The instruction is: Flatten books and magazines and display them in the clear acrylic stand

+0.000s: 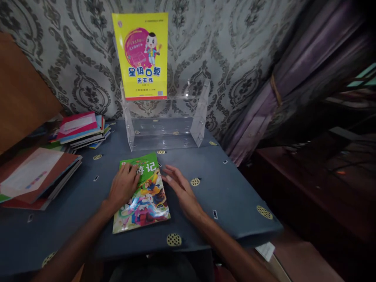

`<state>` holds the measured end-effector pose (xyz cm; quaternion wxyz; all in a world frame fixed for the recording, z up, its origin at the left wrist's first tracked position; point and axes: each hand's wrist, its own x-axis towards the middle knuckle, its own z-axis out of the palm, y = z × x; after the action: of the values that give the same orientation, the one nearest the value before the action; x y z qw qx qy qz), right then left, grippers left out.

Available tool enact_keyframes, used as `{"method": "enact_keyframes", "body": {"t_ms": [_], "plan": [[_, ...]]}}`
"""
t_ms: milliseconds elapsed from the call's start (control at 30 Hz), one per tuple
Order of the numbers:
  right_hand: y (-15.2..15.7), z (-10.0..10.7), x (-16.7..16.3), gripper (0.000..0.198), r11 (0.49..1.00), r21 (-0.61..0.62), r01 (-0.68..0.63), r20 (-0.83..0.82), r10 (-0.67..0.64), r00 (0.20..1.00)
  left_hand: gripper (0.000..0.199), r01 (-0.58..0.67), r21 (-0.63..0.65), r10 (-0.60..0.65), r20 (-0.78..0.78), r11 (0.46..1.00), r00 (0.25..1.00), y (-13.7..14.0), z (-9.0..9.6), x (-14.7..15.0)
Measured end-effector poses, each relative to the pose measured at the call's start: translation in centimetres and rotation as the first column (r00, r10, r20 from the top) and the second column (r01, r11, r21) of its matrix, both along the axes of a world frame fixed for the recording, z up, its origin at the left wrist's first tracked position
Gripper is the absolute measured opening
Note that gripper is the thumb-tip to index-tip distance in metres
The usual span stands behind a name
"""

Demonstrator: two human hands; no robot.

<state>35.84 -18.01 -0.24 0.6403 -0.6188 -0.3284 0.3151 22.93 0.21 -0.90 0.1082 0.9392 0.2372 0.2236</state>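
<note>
Blue tabletop [235, 199], roomy rightward to its edge [279, 227]; left fingers [127, 170] together atop book [149, 196], right fingers [175, 172] parted.

Book title [146, 168] partly covered, forearms [229, 244] cropped

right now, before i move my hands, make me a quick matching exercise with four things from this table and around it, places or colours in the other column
1. left hand
2. yellow book
3. curtain
4. right hand

A. purple, gathered by a band
B. beside the green book's right edge
C. upright on the clear stand, toward its left
D. resting on the green book's cover

Pairs: 1-D, 2-C, 3-A, 4-B
</note>
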Motion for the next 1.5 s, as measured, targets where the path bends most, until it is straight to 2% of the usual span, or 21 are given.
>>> {"method": "enact_keyframes", "body": {"t_ms": [100,167,200,267,367,433,567,667,800,933,1000,1067,1133,1267,1333,1400,1500], "plan": [[0.1,0.6,-1.3,0.046,0.995,0.101,0.01,-0.035,-0.007,0.999,0.037,0.019,-0.197,-0.005,0.073,0.98,0.997,0.1,0.7,0.0],[0.1,1.1,-2.4,0.044,0.986,0.162,-0.024,-0.005,0.025,1.0,0.046,0.05,-0.392,-0.003,0.119,0.919,0.993,0.3,1.2,0.2],[0.1,1.4,-2.8,0.044,0.982,0.183,-0.047,0.045,0.039,0.998,0.053,0.073,-0.496,-0.001,0.143,0.865,0.99,0.4,1.5,0.4],[0.1,2.0,-3.7,0.043,0.977,0.19,-0.093,0.2,0.054,0.978,0.064,0.112,-0.685,0.018,0.18,0.72,0.984,0.8,1.8,0.6],[0.4,2.7,-4.7,0.047,0.977,0.141,-0.162,0.424,0.089,0.901,0.072,0.129,-0.855,0.057,0.181,0.502,0.982,1.2,2.3,0.6],[0.7,2.9,-5.2,0.05,0.969,0.115,-0.217,0.5,0.132,0.856,0.07,0.122,-0.893,0.085,0.175,0.433,0.981,1.2,2.7,0.5],[1.5,3.3,-5.8,0.059,0.959,0.036,-0.283,0.573,0.212,0.792,0.059,0.062,-0.913,0.142,0.13,0.402,0.981,0.7,3.9,0.7],[1.9,3.4,-6.2,0.062,0.963,-0.019,-0.27,0.619,0.224,0.753,0.059,-0.011,-0.926,0.158,0.053,0.377,0.986,0.8,4.4,1.2],[2.2,3.4,-7.0,0.058,0.973,-0.037,-0.227,0.69,0.189,0.699,0.062,-0.129,-0.908,0.187,-0.057,0.399,0.981,1.6,4.7,1.8],[2.6,3.4,-8.1,0.048,0.98,-0.049,-0.191,0.695,0.17,0.699,0.064,-0.171,-0.887,0.164,-0.109,0.429,0.98,2.4,5.0,2.2],[2.8,3.4,-8.4,0.046,0.979,-0.052,-0.195,0.678,0.178,0.714,0.065,-0.151,-0.909,0.143,-0.103,0.388,0.984,2.7,5.0,2.3],[2.9,3.3,-8.4,0.045,0.976,-0.039,-0.214,0.648,0.188,0.738,0.065,-0.131,-0.938,0.149,-0.087,0.321,0.985,2.7,4.9,2.3],[2.8,3.0,-8.0,0.049,0.97,0.005,-0.245,0.598,0.193,0.778,0.064,-0.13,-0.949,0.191,-0.076,0.287,0.979,2.7,4.7,2.2],[2.1,1.9,-6.8,0.06,0.948,0.188,-0.256,0.419,0.159,0.894,0.062,-0.109,-0.948,0.229,-0.04,0.3,0.973,2.4,4.6,2.0],[1.7,1.2,-6.3,0.061,0.949,0.261,-0.175,0.288,0.096,0.953,0.062,-0.057,-0.958,0.168,-0.009,0.282,0.986,2.3,4.6,1.9],[1.5,0.5,-6.0,0.061,0.949,0.31,-0.058,0.105,0.027,0.994,0.062,-0.011,-0.97,0.098,0.013,0.241,0.995,2.2,4.7,1.9],[1.6,-0.4,-5.4,0.063,0.936,0.336,0.1,-0.199,-0.033,0.979,0.062,-0.004,-0.982,0.096,0.014,0.19,0.995,2.2,4.7,1.9]]}}
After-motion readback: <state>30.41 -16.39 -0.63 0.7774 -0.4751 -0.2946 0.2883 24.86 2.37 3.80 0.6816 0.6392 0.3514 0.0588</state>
